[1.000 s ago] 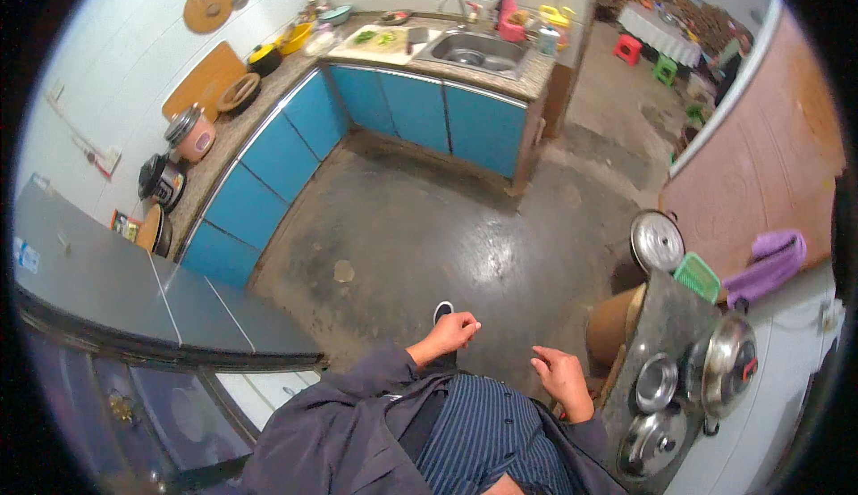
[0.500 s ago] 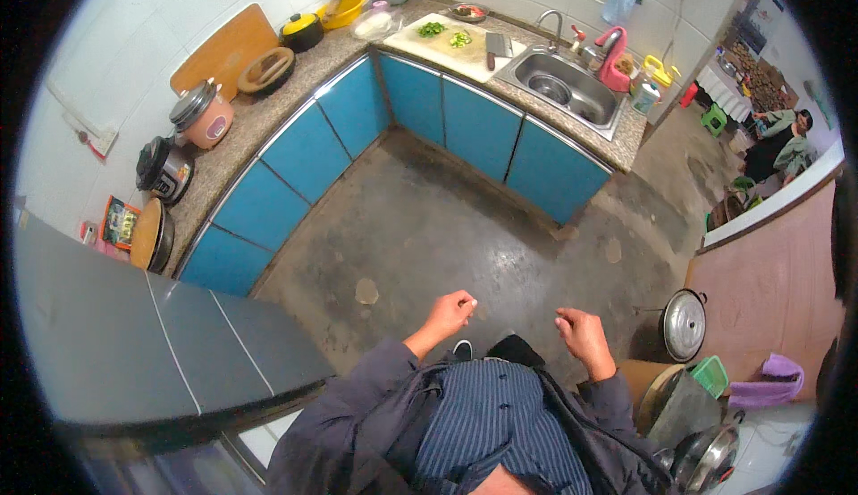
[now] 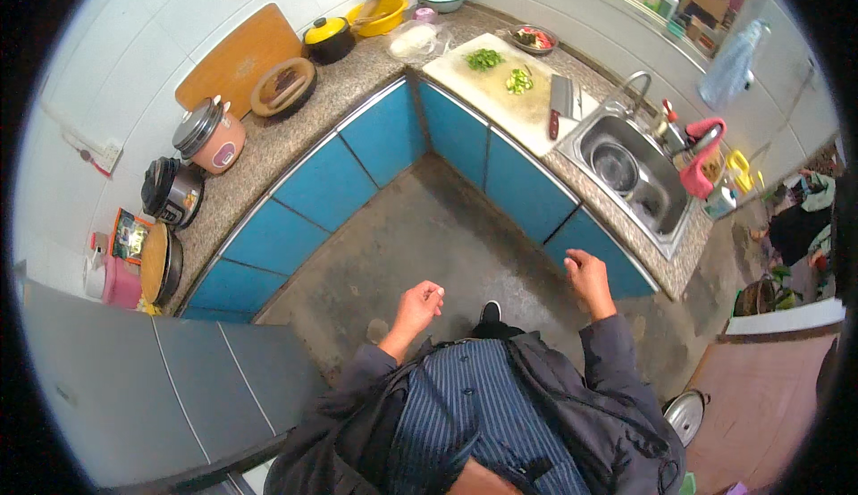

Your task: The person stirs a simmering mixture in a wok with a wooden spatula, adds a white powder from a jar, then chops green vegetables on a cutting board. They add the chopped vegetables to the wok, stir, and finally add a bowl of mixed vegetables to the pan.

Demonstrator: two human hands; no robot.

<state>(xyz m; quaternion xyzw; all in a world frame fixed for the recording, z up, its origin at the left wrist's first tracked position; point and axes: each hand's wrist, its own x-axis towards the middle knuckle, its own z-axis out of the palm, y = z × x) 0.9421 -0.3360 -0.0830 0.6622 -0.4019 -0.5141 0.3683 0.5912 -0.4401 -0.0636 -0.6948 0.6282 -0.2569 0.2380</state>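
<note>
My left hand (image 3: 416,312) hangs in front of my body over the floor, its fingers curled in and nothing seen in them. To the right my right hand (image 3: 590,282) is raised a little higher, also loosely closed and holding nothing I can see; it overlaps the blue cabinet doors (image 3: 507,182) below the counter. Both hands are apart from everything around them. On the counter ahead lies a white cutting board (image 3: 474,79) with chopped green leaves (image 3: 484,59) and sliced green pieces (image 3: 518,81). A cleaver (image 3: 559,102) rests at the board's right edge.
Right of the board is a steel sink (image 3: 657,218) with a metal bowl (image 3: 615,166) in it. A rice cooker (image 3: 214,140), a pressure cooker (image 3: 174,191) and a yellow-lidded pot (image 3: 329,41) line the left counter. A grey cabinet (image 3: 98,370) stands near left; a person (image 3: 795,227) is beyond the doorway.
I have stepped forward, so the counter, board and sink appear nearer. Both hands remain loosely curled; my right hand now appears higher in view, in front of the cabinets.
</note>
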